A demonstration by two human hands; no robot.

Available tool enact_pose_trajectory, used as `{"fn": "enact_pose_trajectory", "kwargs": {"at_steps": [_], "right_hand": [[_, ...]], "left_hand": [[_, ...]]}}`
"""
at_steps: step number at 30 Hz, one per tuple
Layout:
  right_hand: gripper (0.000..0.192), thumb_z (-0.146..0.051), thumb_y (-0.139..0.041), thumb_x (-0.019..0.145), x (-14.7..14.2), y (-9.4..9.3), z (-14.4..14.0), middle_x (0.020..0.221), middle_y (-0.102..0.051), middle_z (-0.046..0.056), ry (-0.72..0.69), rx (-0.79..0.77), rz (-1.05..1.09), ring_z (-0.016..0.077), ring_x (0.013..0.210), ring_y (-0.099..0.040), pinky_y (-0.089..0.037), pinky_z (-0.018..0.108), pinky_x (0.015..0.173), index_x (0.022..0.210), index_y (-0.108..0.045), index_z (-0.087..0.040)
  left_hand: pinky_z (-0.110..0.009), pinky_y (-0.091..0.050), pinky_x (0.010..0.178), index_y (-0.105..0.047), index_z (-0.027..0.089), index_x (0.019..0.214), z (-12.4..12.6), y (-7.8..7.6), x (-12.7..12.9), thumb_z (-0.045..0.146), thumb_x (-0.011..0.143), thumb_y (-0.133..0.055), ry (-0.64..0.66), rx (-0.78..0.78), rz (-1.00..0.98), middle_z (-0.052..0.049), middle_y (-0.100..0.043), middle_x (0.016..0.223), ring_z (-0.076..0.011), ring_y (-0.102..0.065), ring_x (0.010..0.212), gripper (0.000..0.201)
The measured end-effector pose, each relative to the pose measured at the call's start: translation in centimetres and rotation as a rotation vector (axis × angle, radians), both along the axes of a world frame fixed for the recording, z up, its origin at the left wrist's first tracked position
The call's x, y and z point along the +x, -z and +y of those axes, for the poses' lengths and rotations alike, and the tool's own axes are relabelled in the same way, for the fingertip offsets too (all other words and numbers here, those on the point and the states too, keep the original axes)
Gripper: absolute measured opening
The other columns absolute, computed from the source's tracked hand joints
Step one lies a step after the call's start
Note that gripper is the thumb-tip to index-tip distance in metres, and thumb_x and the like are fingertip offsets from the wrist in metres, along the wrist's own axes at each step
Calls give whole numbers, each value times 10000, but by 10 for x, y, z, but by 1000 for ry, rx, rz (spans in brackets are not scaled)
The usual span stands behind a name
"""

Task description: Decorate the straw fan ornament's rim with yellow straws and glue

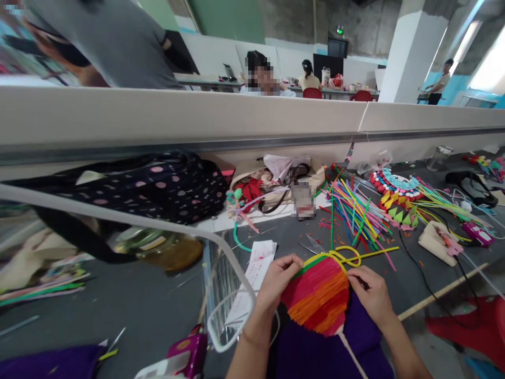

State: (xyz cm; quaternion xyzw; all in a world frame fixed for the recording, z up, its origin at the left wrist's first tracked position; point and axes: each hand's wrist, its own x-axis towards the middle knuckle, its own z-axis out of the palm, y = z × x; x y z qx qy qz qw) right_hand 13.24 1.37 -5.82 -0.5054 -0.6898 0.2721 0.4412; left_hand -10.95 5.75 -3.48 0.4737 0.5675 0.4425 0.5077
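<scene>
Head view. Both hands are on a round woven fan built from pipe cleaners in bands of pink, red and orange with a green-yellow rim. It sits low centre in the view, held over the person's lap at the near edge of the grey table, with purple cloth beneath it.

Left hand: fingers closed on the fan's upper left rim, thumb on the face. Right hand: fingers pinched narrow on the upper right rim, just below a loose yellow loop knotted at the top edge. A pale stick handle runs down from the fan's bottom.

Handling judgement: the piece looks light and soft-surfaced, fuzzy enough to give good grip, not slippery. The wire cores probably bend and hold a set, so pressure on the face could dent the weave. Best hold appears to be the rim, on both sides as now, or the stick, which looks like the stiffest part. Loose yellow ends at the top may snag.

Surroundings: a heap of loose coloured pipe cleaners lies beyond the fan, with scissors just beside it. A dark polka-dot bag sits to the left against a low partition. Other people are seated well behind it.
</scene>
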Motion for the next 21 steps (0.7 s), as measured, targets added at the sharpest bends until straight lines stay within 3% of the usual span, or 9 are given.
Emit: {"fn": "enact_pose_trajectory", "kwargs": {"at_steps": [11, 21], "right_hand": [[168, -218, -542, 881, 1, -3, -2, 773, -651, 20, 17, -61, 10, 140, 596, -553, -431, 244, 552, 895, -709, -222], [175, -235, -540, 879, 0, -4, -5, 815, -658, 33, 8, -122, 62, 144, 628, -571, -432, 241, 562, 899, -713, -212]], "left_hand": [[-212, -310, 526, -601, 165, 553, 2, 6, -1, 310, 653, -612, 11, -12, -58, 33, -528, 521, -105, -436, 508, 177], [-210, -306, 505, -592, 166, 537, 1, 5, 0, 334, 646, -628, 0, -30, -56, 32, -525, 516, -102, -432, 497, 204]]}}
